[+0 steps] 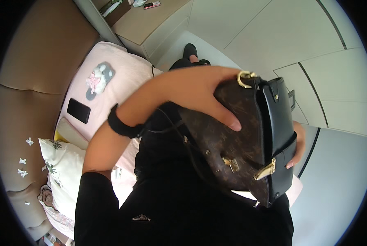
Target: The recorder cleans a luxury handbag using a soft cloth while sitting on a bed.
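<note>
A handbag [247, 143] is held up in front of my body, tilted, with a brown patterned front and a smooth black side. My left hand [204, 92] reaches across its front, thumb pressed on the brown panel, the other fingers hidden behind the top edge. My right hand [299, 143] grips the black side, its fingertips showing beside a gold clasp [265, 169]. A gold ring [245, 79] sits at the upper corner. The dark strap [191, 153] hangs down along my front. Between the brown and black panels is a dark gap; nothing inside can be made out.
On the left, a bed with a pink sheet [128, 61] carries a black phone [78, 110], a grey and white fluffy item with a pink bow [98, 81], and a palm-print pillow [62, 172]. A wooden desk [146, 24] and white cabinets [249, 37] stand beyond.
</note>
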`<move>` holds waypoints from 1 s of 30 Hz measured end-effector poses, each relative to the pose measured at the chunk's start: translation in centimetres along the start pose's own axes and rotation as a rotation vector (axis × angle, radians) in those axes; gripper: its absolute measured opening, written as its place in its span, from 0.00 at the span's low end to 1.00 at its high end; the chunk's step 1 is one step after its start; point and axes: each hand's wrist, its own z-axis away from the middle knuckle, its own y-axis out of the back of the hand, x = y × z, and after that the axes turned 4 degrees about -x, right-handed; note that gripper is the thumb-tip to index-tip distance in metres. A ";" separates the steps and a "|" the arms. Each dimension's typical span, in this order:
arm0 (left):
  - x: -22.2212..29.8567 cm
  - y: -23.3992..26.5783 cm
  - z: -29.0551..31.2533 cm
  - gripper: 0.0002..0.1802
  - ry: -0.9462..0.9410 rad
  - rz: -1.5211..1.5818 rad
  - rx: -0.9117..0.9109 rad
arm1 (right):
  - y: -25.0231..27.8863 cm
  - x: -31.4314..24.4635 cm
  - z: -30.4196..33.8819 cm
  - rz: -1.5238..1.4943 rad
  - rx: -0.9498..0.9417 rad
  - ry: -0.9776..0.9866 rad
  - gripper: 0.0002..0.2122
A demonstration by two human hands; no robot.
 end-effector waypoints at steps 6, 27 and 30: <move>-4.6 -2.9 -0.2 0.29 0.027 0.362 0.178 | 0.4 2.8 3.7 -0.106 0.026 -0.112 0.37; -8.7 -5.0 1.6 0.16 0.296 0.691 0.909 | -1.6 8.7 -0.5 0.436 2.238 0.107 0.16; -8.9 -5.1 1.6 0.16 0.304 0.680 0.875 | -0.5 10.7 -3.1 0.659 2.074 -0.179 0.13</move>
